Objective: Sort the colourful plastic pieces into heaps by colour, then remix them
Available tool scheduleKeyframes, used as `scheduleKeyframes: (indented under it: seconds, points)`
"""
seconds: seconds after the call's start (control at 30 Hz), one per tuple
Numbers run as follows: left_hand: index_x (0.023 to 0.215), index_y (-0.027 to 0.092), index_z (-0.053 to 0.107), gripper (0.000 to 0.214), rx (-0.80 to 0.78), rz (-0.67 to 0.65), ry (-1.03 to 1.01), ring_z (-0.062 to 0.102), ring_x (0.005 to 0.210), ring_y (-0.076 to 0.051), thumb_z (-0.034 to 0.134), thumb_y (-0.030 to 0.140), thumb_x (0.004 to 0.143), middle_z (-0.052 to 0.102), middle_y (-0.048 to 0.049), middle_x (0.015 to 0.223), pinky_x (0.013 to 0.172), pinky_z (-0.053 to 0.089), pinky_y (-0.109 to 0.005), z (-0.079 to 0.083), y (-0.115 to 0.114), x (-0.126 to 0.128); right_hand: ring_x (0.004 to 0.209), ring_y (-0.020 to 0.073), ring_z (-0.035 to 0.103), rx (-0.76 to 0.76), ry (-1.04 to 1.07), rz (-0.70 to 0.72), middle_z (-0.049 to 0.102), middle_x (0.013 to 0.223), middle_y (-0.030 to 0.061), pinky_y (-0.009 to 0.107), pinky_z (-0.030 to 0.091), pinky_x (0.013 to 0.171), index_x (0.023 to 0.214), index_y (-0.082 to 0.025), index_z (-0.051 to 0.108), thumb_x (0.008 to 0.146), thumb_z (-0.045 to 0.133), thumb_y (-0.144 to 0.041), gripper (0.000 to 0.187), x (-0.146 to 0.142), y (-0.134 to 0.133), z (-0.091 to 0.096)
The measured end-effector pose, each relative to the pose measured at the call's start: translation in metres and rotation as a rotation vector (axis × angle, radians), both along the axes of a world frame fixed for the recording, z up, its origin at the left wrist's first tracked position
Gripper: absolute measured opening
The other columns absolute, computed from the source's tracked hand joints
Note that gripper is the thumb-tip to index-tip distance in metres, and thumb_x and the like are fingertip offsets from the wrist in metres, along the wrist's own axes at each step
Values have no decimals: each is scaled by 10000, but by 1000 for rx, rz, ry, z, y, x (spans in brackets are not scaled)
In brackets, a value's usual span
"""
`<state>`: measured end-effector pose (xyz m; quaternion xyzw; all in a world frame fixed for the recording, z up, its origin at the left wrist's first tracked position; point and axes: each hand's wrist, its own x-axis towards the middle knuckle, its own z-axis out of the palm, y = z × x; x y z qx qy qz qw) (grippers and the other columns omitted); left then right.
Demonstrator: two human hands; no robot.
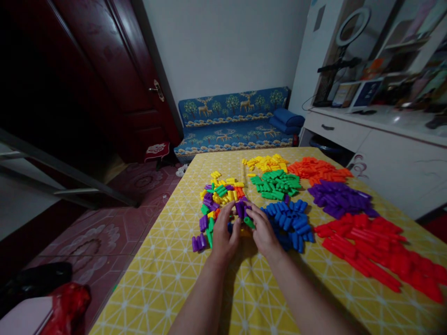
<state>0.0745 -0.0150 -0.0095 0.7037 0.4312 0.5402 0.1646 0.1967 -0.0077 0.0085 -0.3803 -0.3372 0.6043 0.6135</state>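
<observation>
Several purple plastic tube-shaped toy blocks (240,209) are between my two hands, just above the tabletop. My left hand (224,232) is curled at their left side, index finger and thumb at the purple pieces. From the right, my right hand (262,229) closes its fingers on the same purple pieces. A green block (249,222) shows by the right fingers; whether it is held or lies beneath, I cannot tell. Left of my hands lies a mixed heap of yellow blocks (216,199), purple blocks (199,242) and green ones. Blue blocks (291,218) lie beside my right hand.
Sorted piles of green (275,184), yellow (268,163), orange (316,170), purple (342,197) and red blocks (380,251) cover the right of the table (167,274) with a yellow patterned cloth. Beyond stand a blue sofa (230,130) and a white dresser (394,158).
</observation>
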Motion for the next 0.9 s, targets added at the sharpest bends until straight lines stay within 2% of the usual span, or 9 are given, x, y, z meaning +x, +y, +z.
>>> scheduleKeyframes:
  seconds: [0.1,0.23,0.37,0.47,0.63,0.73,0.83,0.9]
  points:
    - [1393,236,472,494,-20,-40,-6,603,1167,-243,553,246,906,579,-122,1354,915,542,-371,-2,1,1,1022,235,639,5,-34,-18,703,1102,38,323,521,824,1097,-226,678,757,682,-394,379,0,0,-6]
    - [1379,224,490,479,-17,-30,-7,622,1152,-238,558,247,906,627,-117,1299,954,527,-384,-1,3,0,1157,266,585,70,-119,-30,673,1194,50,385,498,941,1139,-234,658,771,682,-443,424,-1,3,-13]
    - [1391,222,481,488,-46,-4,-7,623,1150,-238,548,240,908,629,-116,1297,975,514,-392,-2,3,-1,1247,263,528,138,-241,-47,623,1288,49,422,424,1054,1203,-247,620,799,648,-391,429,0,4,-16]
    - [1416,218,458,505,-42,11,-2,601,1192,-241,511,201,915,606,-118,1337,1010,492,-403,-4,3,-1,1236,241,541,181,-303,-33,606,1315,40,409,403,1076,1271,-262,572,822,596,-333,455,0,4,-19]
    - [1405,208,477,512,2,0,20,587,1224,-228,449,118,902,615,-108,1331,1029,483,-395,-3,4,-2,1111,235,608,258,-488,-57,664,1186,55,389,463,986,1244,-248,579,872,557,-377,394,-2,1,-17]
    - [1383,208,499,499,10,-15,28,594,1210,-230,462,120,893,629,-111,1305,1011,495,-390,0,4,-1,881,200,649,281,-548,-86,696,1018,48,321,522,786,1159,-225,615,864,571,-382,337,-1,-3,-5]
    - [1392,221,472,501,-40,-42,-11,670,1029,-204,492,147,897,668,-112,1214,901,543,-358,-1,3,0,564,127,537,227,-447,-138,622,702,-17,233,437,513,1079,-204,612,856,564,-395,298,12,-4,14]
    - [1378,220,474,482,-67,-58,-35,685,910,-176,497,154,900,686,-105,1146,843,552,-333,-3,3,-1,489,100,457,193,-364,-254,544,602,-50,202,356,441,1000,-200,603,843,568,-412,266,34,3,23]
